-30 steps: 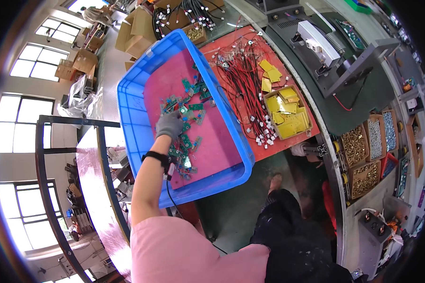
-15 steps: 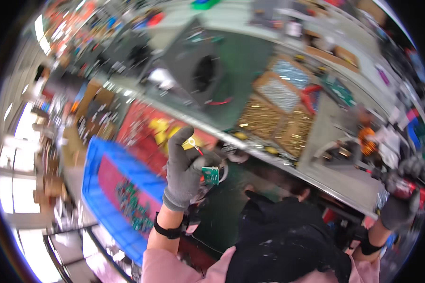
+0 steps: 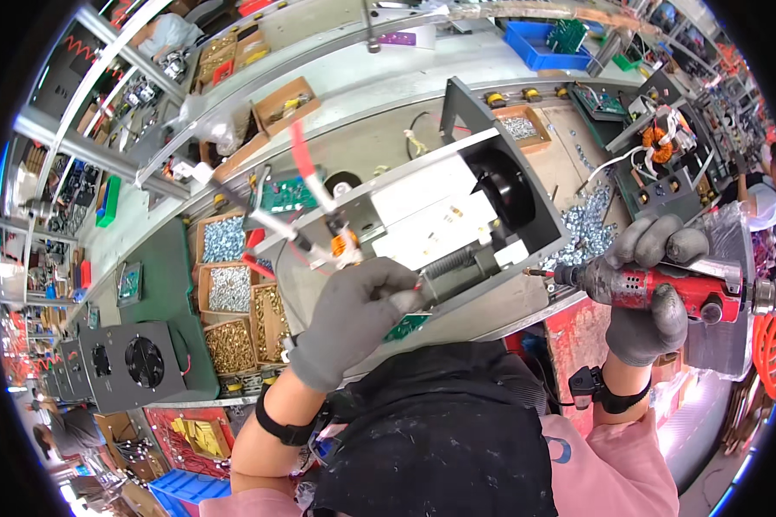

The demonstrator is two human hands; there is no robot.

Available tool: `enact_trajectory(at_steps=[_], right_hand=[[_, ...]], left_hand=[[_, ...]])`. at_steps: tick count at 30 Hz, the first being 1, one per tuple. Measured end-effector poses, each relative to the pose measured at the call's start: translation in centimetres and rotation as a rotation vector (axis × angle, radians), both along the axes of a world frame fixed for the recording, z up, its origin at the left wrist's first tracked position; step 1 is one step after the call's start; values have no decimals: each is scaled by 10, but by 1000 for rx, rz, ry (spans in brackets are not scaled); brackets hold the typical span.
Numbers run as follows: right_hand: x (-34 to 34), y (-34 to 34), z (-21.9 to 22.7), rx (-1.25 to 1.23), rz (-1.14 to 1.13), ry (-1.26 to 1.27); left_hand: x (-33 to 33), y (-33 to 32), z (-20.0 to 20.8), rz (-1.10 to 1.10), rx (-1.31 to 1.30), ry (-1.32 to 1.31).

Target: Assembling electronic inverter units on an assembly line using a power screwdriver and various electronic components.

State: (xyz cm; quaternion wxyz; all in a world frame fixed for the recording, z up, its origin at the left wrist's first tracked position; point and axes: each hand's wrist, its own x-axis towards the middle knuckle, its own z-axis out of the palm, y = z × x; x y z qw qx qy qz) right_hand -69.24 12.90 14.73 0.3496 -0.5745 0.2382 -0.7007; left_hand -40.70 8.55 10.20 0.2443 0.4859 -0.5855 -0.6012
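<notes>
My gloved left hand (image 3: 353,314) is closed at the near left edge of an open grey metal case (image 3: 543,226). Its thumb and forefinger pinch together there, and a small green circuit board (image 3: 408,327) shows below the fingers. Inside the case are a black fan (image 3: 502,191), white sheets (image 3: 431,194) and a dark ribbed cylinder (image 3: 450,262). An orange-wound coil (image 3: 343,245) sits by its left end, with white and red leads rising from it. Beside the case on the right, my gloved right hand (image 3: 651,289) wraps round a red power screwdriver (image 3: 698,299), its bit pointing left towards the case.
Cardboard trays of silver screws (image 3: 230,289) and brass-coloured fasteners (image 3: 230,346) lie left of the case. Loose silver screws (image 3: 588,226) are scattered to its right. Another fan panel (image 3: 116,366) stands far left. A blue bin (image 3: 535,52) is at the back; co-workers are farther off.
My view has swung to the right. The left hand has brought the green circuit board from beside the blue crate to the case. The right hand has come up with the red screwdriver.
</notes>
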Motion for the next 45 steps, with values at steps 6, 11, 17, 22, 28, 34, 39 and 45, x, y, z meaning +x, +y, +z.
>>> enact_trajectory(at_steps=[6,11,17,22,28,34,39,45], right_hand=[[-35,-61,-35,154,1,-145],[-30,-96,-64,301,-51,-116],[-19,-117,-85,316,55,-187],[-14,-122,-92,258,52,-186],[-7,-121,-100,249,75,-81],[3,-124,-91,282,98,173],[20,-126,-76,281,-27,433],[43,-125,-75,349,-66,312]], left_hand=[[-89,-53,-37,-101,-288,-488],[-120,-68,-59,-114,-424,-774],[-124,-77,-61,-162,-153,-767],[-117,-80,-68,-109,-72,-614],[-124,-71,-74,-90,-122,-625],[-124,-68,-71,-74,-141,-639],[-120,-63,-68,-67,-58,-608],[-101,-58,-75,-103,5,-376]])
